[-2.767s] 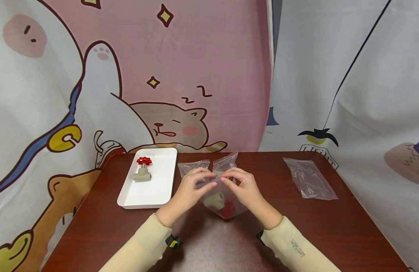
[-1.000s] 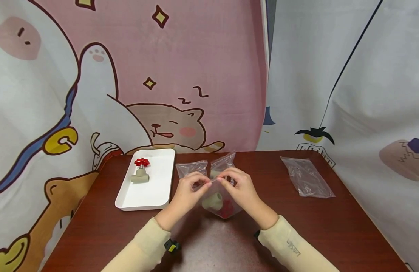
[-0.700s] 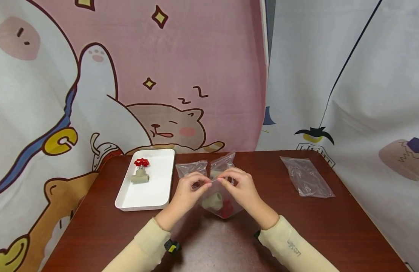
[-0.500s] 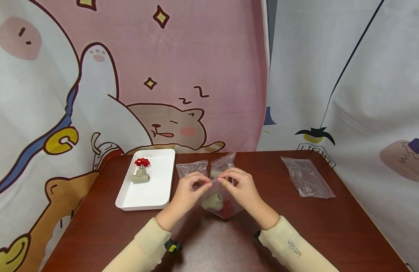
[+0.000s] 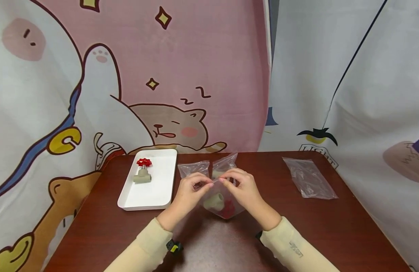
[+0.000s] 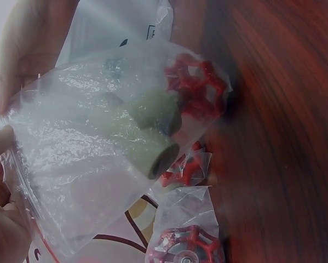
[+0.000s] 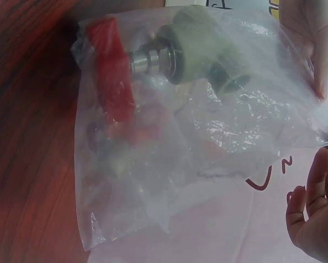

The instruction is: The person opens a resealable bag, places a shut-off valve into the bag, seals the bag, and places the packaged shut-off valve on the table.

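Both hands pinch the top edge of a clear zip bag point(image 7: 136, 197) over the middle of the table. My left hand point(image 5: 186, 194) grips the edge from the left, and my right hand point(image 5: 246, 192) grips it close by from the right. Inside hangs a stop valve with a grey-green body point(image 6: 136, 126) and a red handwheel point(image 7: 111, 76), wheel end lowest in the head view. Whether the zip is fully sealed cannot be told. Behind the hands lie two more zip bags point(image 5: 194, 168), point(image 5: 226, 161); red handwheels point(image 6: 188, 246) show through them in the left wrist view.
A white tray point(image 5: 149, 196) sits at the left, with another red-wheeled stop valve point(image 5: 142, 175) on it. One flat zip bag point(image 5: 311, 179) lies at the right of the brown table point(image 5: 216, 249). A printed curtain point(image 5: 223, 75) hangs behind the table.
Both hands stay pinched on the bag's top edge, with only small finger shifts along it. The head view sways slightly; the tray and the other bags stay put.
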`<act>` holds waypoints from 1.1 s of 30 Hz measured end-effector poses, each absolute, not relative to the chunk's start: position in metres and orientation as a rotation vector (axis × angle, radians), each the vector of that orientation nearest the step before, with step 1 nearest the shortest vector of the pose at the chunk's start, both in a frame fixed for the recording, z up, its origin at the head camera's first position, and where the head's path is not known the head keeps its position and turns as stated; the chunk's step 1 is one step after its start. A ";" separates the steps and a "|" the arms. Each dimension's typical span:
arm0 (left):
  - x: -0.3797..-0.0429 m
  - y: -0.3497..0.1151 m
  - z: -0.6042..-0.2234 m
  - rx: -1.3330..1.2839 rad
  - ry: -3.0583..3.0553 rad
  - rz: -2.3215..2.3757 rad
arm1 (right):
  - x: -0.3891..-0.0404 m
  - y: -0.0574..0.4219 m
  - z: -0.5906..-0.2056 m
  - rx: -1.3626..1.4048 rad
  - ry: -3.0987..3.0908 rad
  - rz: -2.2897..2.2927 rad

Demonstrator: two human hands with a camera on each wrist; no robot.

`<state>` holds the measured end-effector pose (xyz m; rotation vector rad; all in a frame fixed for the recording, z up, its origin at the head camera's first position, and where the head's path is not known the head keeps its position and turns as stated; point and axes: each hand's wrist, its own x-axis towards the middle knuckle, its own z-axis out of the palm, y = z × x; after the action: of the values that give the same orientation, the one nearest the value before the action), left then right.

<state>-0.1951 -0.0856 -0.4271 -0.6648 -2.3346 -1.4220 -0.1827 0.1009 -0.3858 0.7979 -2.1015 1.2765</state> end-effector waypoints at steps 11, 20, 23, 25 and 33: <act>-0.196 -0.085 -0.428 -0.659 -2.339 -1.408 | -0.195 0.104 -0.405 0.795 -2.100 1.271; -0.195 -0.085 -0.426 -0.655 -2.362 -1.366 | -0.202 0.106 -0.416 0.795 -2.106 1.265; -0.195 -0.087 -0.426 -0.680 -2.356 -1.345 | -0.199 0.104 -0.411 0.789 -2.101 1.262; -0.195 -0.088 -0.426 -0.699 -2.357 -1.340 | -0.194 0.102 -0.405 0.796 -2.100 1.276; -0.197 -0.096 -0.431 -0.698 -2.427 -1.365 | -0.182 0.100 -0.388 0.786 -2.129 1.301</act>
<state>-0.1968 -0.0958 -0.4305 -0.6980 -2.4268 -1.3647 -0.1824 0.0997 -0.3876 0.7855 -2.1293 1.3012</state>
